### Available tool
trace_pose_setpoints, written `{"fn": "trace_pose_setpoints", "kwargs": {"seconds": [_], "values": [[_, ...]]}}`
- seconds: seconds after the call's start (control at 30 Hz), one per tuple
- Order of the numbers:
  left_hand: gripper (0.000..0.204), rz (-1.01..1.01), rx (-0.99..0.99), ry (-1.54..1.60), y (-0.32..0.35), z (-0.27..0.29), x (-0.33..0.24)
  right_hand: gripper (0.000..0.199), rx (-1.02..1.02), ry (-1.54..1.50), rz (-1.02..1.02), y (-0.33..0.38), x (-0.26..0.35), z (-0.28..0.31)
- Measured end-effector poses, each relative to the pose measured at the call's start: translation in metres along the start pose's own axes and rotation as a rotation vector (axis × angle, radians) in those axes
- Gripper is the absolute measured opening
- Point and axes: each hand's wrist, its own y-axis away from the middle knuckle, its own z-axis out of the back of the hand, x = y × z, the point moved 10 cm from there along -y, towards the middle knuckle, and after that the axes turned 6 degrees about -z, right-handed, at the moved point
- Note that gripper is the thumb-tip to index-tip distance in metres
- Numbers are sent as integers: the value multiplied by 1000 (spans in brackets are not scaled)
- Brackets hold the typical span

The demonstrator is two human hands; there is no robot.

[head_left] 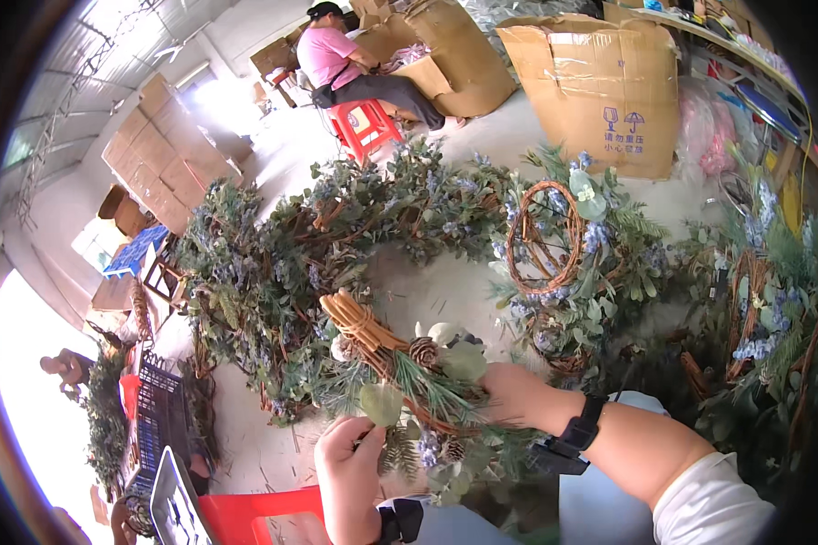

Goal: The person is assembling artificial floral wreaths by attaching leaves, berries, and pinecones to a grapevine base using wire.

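Note:
In front of my lap is a wreath of twigs, pine needles, round green leaves, pine cones and pale blue berries. A tied bundle of cinnamon-like sticks stands out at its upper left. My right hand grips the wreath at its right side, the fingertips hidden among the greenery. At the lower left edge, just under a round leaf, my left hand is closed with thumb and forefinger pinched. What it pinches is too small to make out. Both wrists wear black bands.
Many finished-looking wreaths lie heaped on the floor ahead, with more at the right. A red stool and a grey tray stand at lower left, near a dark crate. Beyond, a person sits by cardboard boxes.

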Motion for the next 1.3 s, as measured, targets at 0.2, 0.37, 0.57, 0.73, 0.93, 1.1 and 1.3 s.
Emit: {"fn": "trace_pose_setpoints", "kwargs": {"seconds": [0.2, 0.37, 0.57, 0.73, 0.93, 1.1, 1.3], "values": [[10, 412, 16, 583, 6, -25, 50, 45, -4, 74, 7, -6, -9, -9], [6, -284, 44, -472, -3, -58, -12, 37, -78, 107, -73, -4, -33, -7], [9, 558, -19, 1066, 16, -77, 67, 33, -277, 36, -249, 1, -17, 9], [6, 622, -184, 1117, 21, -72, 76, 32, -298, 24, -125, -14, -23, -8], [12, 202, -212, 416, 6, -39, 46, 35, -239, 64, -226, -14, -28, -5], [13, 124, -173, -69, 3, -37, 53, 34, -286, 112, -158, -8, -18, -2], [15, -200, -308, -466, 2, -15, -3, 27, -251, 172, -144, -11, -10, -10]]}}
